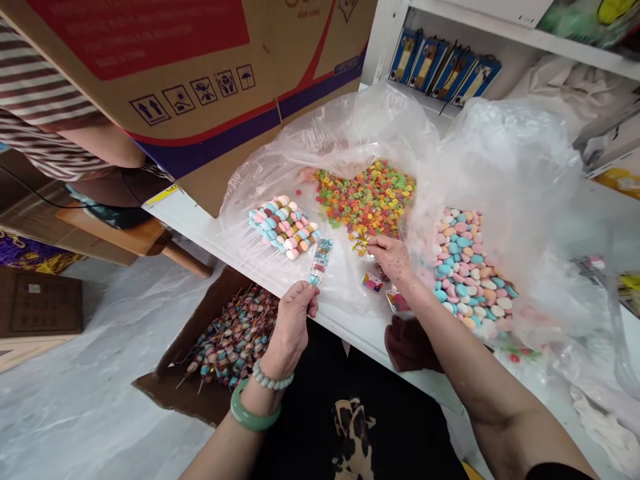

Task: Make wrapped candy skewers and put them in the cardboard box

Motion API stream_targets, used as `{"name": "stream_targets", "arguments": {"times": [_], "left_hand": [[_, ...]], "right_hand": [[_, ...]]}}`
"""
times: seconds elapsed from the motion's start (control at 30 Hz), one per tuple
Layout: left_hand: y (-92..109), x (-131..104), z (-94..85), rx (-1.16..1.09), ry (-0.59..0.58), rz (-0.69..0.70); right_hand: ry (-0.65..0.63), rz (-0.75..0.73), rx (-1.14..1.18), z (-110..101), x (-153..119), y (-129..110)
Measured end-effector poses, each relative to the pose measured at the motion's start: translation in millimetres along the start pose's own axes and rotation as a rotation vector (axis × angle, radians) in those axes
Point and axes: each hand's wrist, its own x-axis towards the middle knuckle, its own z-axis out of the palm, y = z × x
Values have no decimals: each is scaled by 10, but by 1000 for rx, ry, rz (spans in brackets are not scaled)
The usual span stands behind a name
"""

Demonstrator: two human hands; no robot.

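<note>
My left hand (295,313) pinches the lower end of a wrapped marshmallow skewer (321,260), its clear printed bag pointing up and away from me. In my right hand (393,260) the fingertips are closed on some gold twist ties (359,241), beside the heap of colourful gummy rings (373,197). A stack of bare marshmallow skewers (285,227) lies left of the gummies, their sticks towards the left. Right of my right forearm, loose pastel marshmallows (470,267) spread over clear plastic. Small printed packets (373,282) lie just below my right hand.
A large cardboard carton (210,133) stands at the back left of the white table. Below the table edge, an open box (165,380) holds many wrapped skewers. Another person in a striped shirt (50,100) sits behind the carton. Shelves with blue boxes (445,67) stand behind.
</note>
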Motion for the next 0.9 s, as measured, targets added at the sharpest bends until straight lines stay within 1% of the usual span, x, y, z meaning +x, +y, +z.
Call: {"name": "stream_targets", "arguments": {"times": [0.07,0.13,0.33,0.43,0.57,0.67,0.77,0.9], "left_hand": [[1,-43,23,29,-71,16],[12,-88,50,38,-113,17],[59,-154,176,14,-123,-17],[84,-167,278,23,-142,-62],[90,-182,431,66,-169,-132],[58,-173,523,84,-147,-182],[13,-157,593,74,-90,-197],[-48,-165,661,68,-53,-206]], "right_hand": [[9,21,23,-28,-6,2],[-4,52,86,-58,-6,31],[-17,195,319,-143,-97,198],[-12,174,397,-176,-178,264],[56,174,507,-226,-250,267],[104,125,637,-301,-312,194],[84,110,729,-369,-384,136],[109,124,743,-360,-403,198]]}}
